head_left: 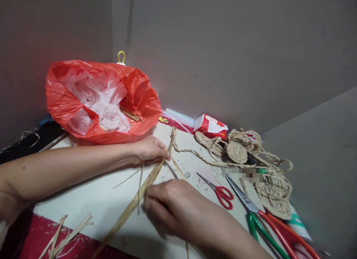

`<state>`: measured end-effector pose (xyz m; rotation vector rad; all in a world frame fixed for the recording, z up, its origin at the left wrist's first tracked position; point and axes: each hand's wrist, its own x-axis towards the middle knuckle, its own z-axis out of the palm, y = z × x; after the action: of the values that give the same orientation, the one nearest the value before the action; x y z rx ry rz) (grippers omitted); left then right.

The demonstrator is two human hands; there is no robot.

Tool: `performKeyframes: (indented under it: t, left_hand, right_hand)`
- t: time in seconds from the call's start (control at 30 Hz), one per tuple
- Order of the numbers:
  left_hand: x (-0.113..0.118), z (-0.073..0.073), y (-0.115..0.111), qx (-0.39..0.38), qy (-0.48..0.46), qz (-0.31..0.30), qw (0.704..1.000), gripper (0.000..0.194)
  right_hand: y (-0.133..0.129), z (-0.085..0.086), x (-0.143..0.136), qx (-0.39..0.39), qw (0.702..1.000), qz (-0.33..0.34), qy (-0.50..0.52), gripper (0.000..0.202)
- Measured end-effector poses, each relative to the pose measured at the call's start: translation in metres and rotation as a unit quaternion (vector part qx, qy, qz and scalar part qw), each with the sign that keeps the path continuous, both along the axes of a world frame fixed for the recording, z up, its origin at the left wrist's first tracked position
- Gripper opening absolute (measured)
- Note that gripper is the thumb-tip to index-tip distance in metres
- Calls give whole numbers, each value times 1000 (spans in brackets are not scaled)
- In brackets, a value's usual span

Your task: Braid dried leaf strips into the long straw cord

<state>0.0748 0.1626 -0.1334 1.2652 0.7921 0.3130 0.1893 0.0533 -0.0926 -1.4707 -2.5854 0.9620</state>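
My left hand (153, 150) pinches the working end of a thin straw braid (172, 140), where loose strands fan out. A wide flat straw strip (134, 199) runs from that pinch down to the lower left. Lower down and to the right is my right hand (173, 205), closed with its fingers curled beside the wide strip. Thin strands pass under it, but its grip is hidden. From the braid's top, a long plaited cord (206, 159) trails right to several coiled straw pieces (237, 151).
Small red-handled scissors (221, 194) and large shears (248, 205) with green and red handles lie right of my right hand. A red plastic bag (103, 103) stands at the back left, near a tissue pack (210, 125). Cut straw strips (69, 236) lie at the front left.
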Motion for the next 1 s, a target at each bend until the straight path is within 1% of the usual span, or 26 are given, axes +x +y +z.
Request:
performKeyframes:
  t: [0.03,0.07,0.1,0.13,0.17,0.2,0.23,0.27,0.3,0.37,0.4,0.43,0.53,0.63,0.73,0.83,0.87,0.9,1.0]
  left_hand:
    - [-1,0,1,1,-3,-2,1000,14]
    - [-1,0,2,2,-7,-4,1000,15]
    - [-1,0,3,2,-10,-7,1000,15]
    - [-2,-1,3,3,-13,-11,1000,15]
    - [-2,-1,4,6,-17,-15,1000,15]
    - [-2,-2,5,9,-21,-20,1000,15]
    - [-2,-2,5,12,-22,-25,999,15]
    - [-2,-3,5,17,-24,-28,999,15]
    - [-2,-3,5,21,-28,-31,999,15]
    - [-2,-4,5,32,-37,-35,998,16]
    - [-2,-3,5,36,-40,-36,998,17]
    - [-2,-3,4,38,-40,-36,998,17]
    - [-1,-2,4,40,-31,-41,998,15]
    - [-1,-5,5,65,-26,-68,995,16]
    - [-2,-11,8,137,-14,-80,987,16]
    - [-5,-10,13,209,3,-95,973,12]
    - [-6,-8,14,211,10,-109,971,11]
    - [-7,-5,16,195,17,-124,973,11]
    - [-9,7,17,83,37,-154,984,14]
  right_hand:
    - [1,5,6,-65,996,23,60,19]
    - [5,9,14,-113,987,17,109,22]
    - [11,10,22,-112,981,-33,155,29]
    - [18,8,31,-67,973,-117,189,34]
    - [26,4,38,13,954,-219,206,37]
    - [34,-2,44,77,927,-302,206,38]
    - [41,-10,48,94,911,-340,212,38]
    - [46,-17,50,69,904,-355,228,38]
    - [50,-25,49,19,900,-357,249,38]
    - [54,-36,45,-98,890,-339,288,41]
    - [54,-39,43,-140,881,-333,305,41]
    - [54,-40,41,-166,873,-332,317,41]
    - [54,-40,41,-189,857,-339,340,40]
    - [57,-38,49,-223,854,-322,342,40]
    - [60,-40,55,-274,841,-304,354,41]
    - [62,-43,55,-299,813,-299,400,41]
    - [62,-45,53,-300,807,-303,410,40]
    - [61,-46,51,-296,803,-310,415,38]
    - [59,-49,43,-267,804,-345,404,32]
